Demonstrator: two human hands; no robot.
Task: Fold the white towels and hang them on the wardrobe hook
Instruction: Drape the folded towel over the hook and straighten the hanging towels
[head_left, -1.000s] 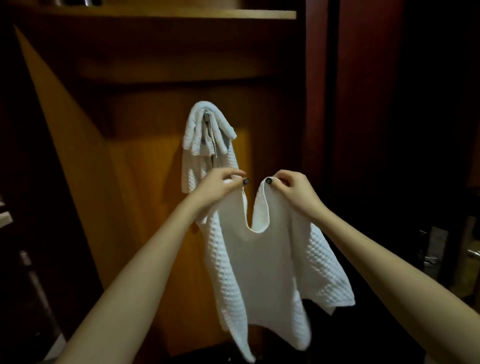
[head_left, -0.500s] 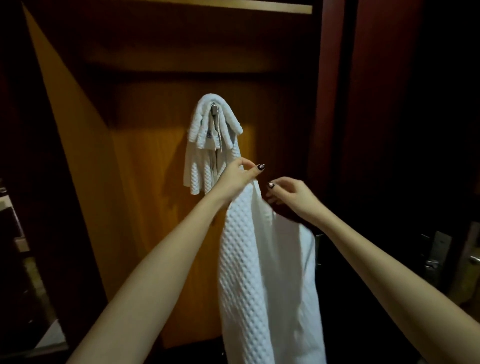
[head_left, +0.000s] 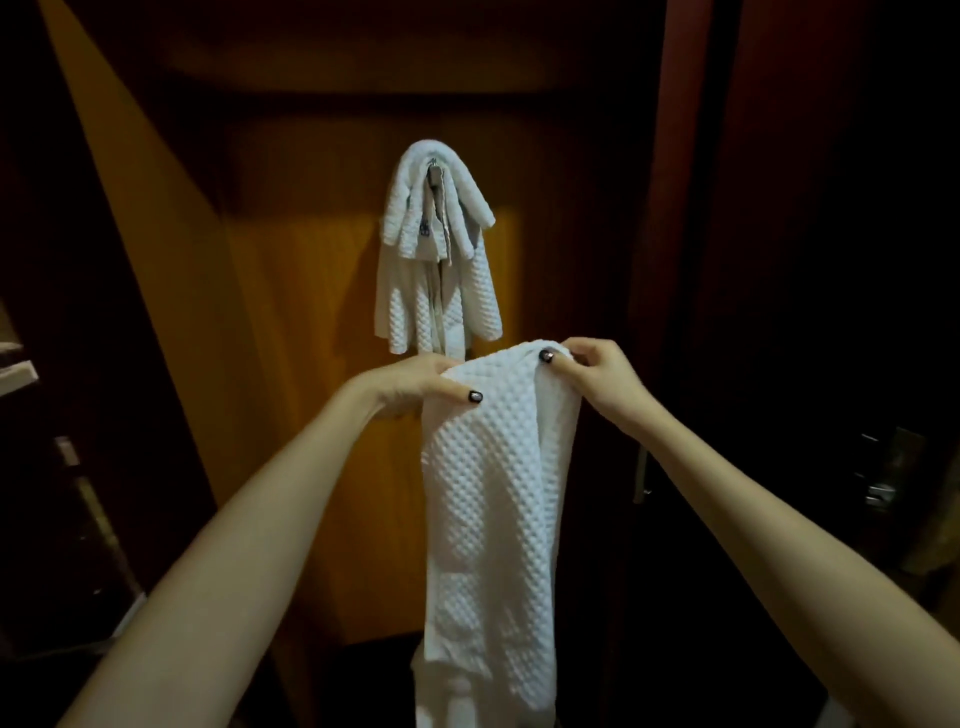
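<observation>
Two hands work here, both closed on one white waffle-weave towel (head_left: 488, 493). The left hand (head_left: 410, 384) grips its upper left edge, with the thumb laid across the front and the fingers tucked behind. The right hand (head_left: 597, 376) pinches the top fold from the other side, thumb tip on the cloth. The hands are near each other, with the towel's rounded top bunched between them. The towel hangs doubled lengthwise in a narrow strip and runs down past the bottom of the view, so its lower end cannot be seen.

Just above the hands, one bundle of hung towels (head_left: 439, 260) drapes over a single hook (head_left: 432, 170), of which only a bit of metal shows under the top fold. Several layers droop on both sides; how many separate towels they make cannot be told. The bundle's lowest edge comes close to the left hand, but whether it touches is unclear.

Behind is the wardrobe's back panel (head_left: 311, 389), lit orange, with bare wood on either side of the bundle. A slanted side panel (head_left: 145, 249) bounds the space at left, and a dark red door edge (head_left: 675, 208) bounds it at right. Farther right, in shadow, are a slim metal handle (head_left: 642, 478) and a door lock (head_left: 883, 483). Shelf edges (head_left: 15, 369) show dimly at far left.
</observation>
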